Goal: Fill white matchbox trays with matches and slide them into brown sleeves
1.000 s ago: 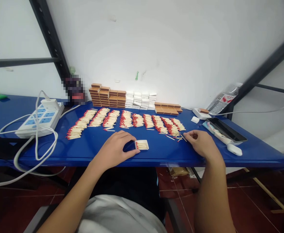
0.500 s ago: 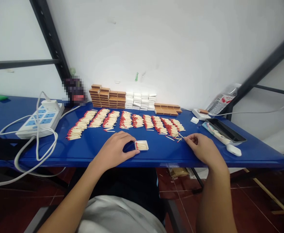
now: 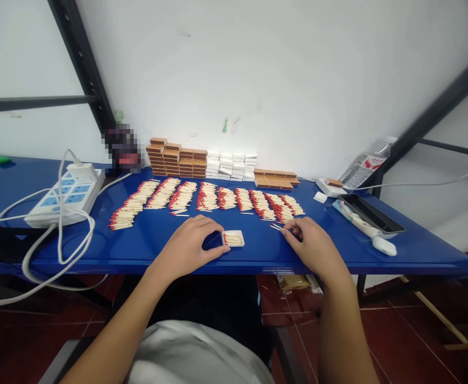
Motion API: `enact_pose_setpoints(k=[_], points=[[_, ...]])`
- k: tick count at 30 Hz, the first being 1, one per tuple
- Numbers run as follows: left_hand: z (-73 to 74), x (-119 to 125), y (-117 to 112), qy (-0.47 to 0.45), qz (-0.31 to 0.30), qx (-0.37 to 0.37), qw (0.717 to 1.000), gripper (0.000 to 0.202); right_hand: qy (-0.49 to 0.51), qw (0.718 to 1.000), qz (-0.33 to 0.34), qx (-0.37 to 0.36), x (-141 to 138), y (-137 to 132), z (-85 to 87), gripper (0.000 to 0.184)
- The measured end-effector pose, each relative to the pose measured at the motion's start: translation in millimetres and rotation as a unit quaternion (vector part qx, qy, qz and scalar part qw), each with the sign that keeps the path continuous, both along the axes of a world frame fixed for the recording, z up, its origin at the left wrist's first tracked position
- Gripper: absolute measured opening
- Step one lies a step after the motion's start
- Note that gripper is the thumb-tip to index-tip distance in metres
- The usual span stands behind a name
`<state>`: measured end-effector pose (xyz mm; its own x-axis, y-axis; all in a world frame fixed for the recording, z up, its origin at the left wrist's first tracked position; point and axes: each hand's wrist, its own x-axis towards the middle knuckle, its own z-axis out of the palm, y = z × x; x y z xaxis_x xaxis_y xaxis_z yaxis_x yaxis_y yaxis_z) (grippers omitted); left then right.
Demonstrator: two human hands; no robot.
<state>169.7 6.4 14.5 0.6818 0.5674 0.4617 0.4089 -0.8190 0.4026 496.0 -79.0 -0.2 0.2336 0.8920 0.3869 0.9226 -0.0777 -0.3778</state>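
My left hand (image 3: pixel 194 242) grips the left end of a small white matchbox tray (image 3: pixel 238 245) between thumb and fingers, the tray resting on the blue tabletop. Inside it lies a layer of matches (image 3: pixel 232 239), red heads to the left. To the right, my right hand (image 3: pixel 309 245) is closed in a pinch at the ends of a couple of matches (image 3: pixel 276 227), whose red heads point left. Just behind that hand is the rightmost heap of red-headed matches (image 3: pixel 284 210). Other match heaps (image 3: pixel 180 198) stretch leftward in a row.
Brown matchbox covers (image 3: pixel 178 162) and white trays (image 3: pixel 232 166) are stacked along the wall, with a lower brown stack (image 3: pixel 276 180) beside them. A power strip (image 3: pixel 64 197) with loose cables stands left. A black tray (image 3: pixel 372 213), white case (image 3: pixel 384 246) and plastic bottle (image 3: pixel 365 165) are right.
My right hand has moved left and slightly nearer, from beside the rightmost heap, with matches now showing at its fingertips. My left hand and the tray have stayed in place.
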Motion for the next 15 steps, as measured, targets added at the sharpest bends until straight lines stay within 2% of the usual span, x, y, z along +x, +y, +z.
enact_pose_setpoints(k=[7, 15], points=[[-0.5, 0, 1, 0.000, -0.003, 0.000, 1.000, 0.026, -0.009, 1.000, 0.005, -0.011, -5, 3, -1.4, 0.021], [0.5, 1, 0, 0.005, -0.002, -0.001, 1.000, 0.025, 0.017, 0.995, 0.097, 0.020, -38, 0, 10.4, 0.019]])
